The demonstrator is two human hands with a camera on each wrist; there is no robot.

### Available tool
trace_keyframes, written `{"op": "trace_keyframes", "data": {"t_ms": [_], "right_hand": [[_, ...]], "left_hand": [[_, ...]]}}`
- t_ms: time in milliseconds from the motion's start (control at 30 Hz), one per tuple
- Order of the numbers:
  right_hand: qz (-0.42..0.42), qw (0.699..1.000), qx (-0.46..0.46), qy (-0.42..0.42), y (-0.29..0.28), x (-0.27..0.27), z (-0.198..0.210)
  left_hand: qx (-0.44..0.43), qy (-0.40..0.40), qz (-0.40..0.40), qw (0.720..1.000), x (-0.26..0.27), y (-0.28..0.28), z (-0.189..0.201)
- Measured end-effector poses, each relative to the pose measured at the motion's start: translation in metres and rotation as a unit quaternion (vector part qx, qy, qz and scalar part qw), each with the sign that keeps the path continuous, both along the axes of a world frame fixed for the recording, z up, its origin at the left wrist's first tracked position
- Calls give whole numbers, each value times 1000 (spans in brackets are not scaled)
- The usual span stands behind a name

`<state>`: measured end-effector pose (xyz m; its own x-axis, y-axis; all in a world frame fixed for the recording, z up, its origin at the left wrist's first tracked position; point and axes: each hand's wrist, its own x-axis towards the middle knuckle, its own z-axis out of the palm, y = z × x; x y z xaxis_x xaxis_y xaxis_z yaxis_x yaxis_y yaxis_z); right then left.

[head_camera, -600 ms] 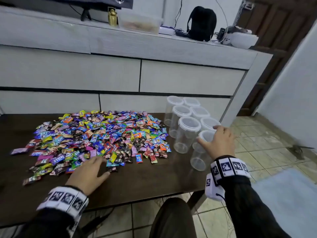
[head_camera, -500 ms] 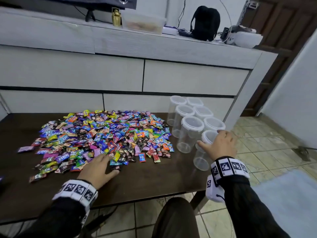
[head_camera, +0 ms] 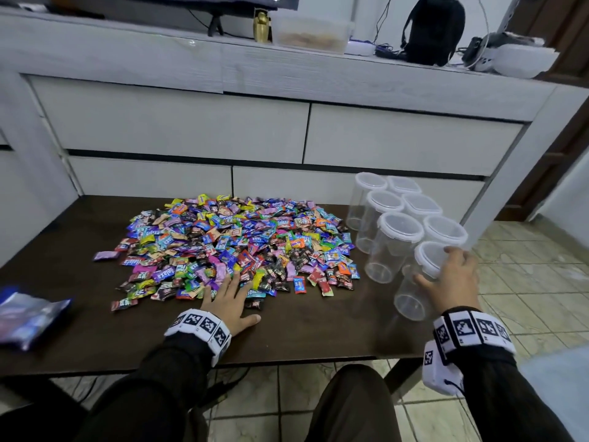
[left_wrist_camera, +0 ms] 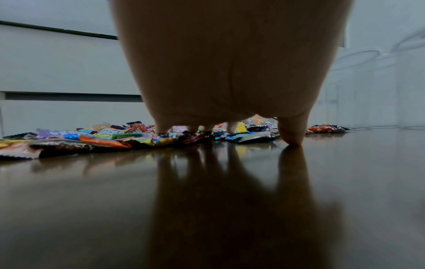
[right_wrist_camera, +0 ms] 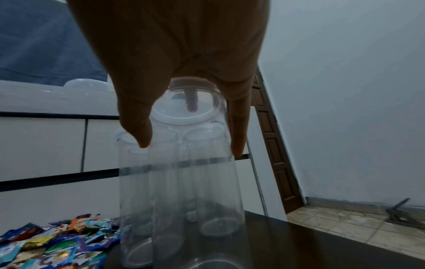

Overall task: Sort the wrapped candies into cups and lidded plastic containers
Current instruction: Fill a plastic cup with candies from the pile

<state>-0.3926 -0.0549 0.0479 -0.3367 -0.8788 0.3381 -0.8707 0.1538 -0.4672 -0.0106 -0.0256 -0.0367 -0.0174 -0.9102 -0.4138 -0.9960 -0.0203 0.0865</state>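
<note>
A wide heap of wrapped candies (head_camera: 236, 247) (left_wrist_camera: 110, 135) (right_wrist_camera: 46, 242) in many colours covers the middle of the dark table (head_camera: 302, 327). My left hand (head_camera: 228, 296) (left_wrist_camera: 220, 131) lies flat at the heap's near edge, fingers straight on the wrappers, thumb on the bare wood. Several clear lidded containers (head_camera: 398, 228) stand in a cluster at the table's right end. My right hand (head_camera: 451, 279) (right_wrist_camera: 190, 145) grips the nearest container (head_camera: 414, 288) (right_wrist_camera: 190, 182) from above, with thumb and fingers curled round its white lid.
A blue plastic bag (head_camera: 28, 314) lies at the table's left edge. A white drawer cabinet (head_camera: 223, 129) stands right behind the table, with a black backpack (head_camera: 433, 30) and a white bowl (head_camera: 522, 60) on top. Tiled floor (head_camera: 526, 282) lies to the right.
My left hand slid forward and to the right onto the near edge of the candy heap. The right hand stays on the nearest container. The view shifted, showing the blue bag.
</note>
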Motion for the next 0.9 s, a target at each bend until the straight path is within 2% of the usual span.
{"op": "trace_keyframes", "data": {"t_ms": [133,267,400,567,700,900], "right_hand": [[55,998,-7,-1,10,19,9],[174,985,-5,0,16,61,27],[322,946,8,-23,19,115,34],[445,894,40,-22,23,171,24],[499,865,60,-20,26,192,13],[515,853,76,-10,23,200,12]], "left_hand": [[-8,18,1,1000,2,-1,-2],[-22,33,5,999,3,-1,-1],[-40,61,1,997,7,0,1],[-149,120,8,981,21,15,-14],[-177,143,8,974,25,24,-24],[-180,189,16,965,30,15,-9]]}}
